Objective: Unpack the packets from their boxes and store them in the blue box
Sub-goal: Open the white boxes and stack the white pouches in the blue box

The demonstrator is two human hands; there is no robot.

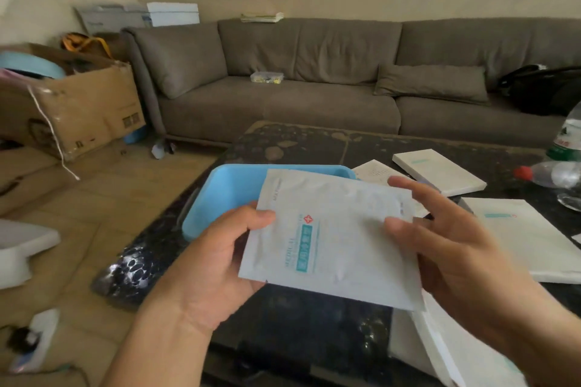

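A white packet with teal print and a red mark hangs above the dark table, partly over the blue box. My left hand grips its left edge, thumb on top. At the packet's right edge is my right hand, thumb on the front and fingers spread behind. The blue box stands open at the table's left side; its inside is mostly hidden by the packet. White flat boxes lie on the table: one at the back right, one at the right, one at the bottom right.
The dark patterned table has plastic bottles at its right edge. A grey sofa stands behind it. A cardboard carton sits on the floor at the left, with small litter around.
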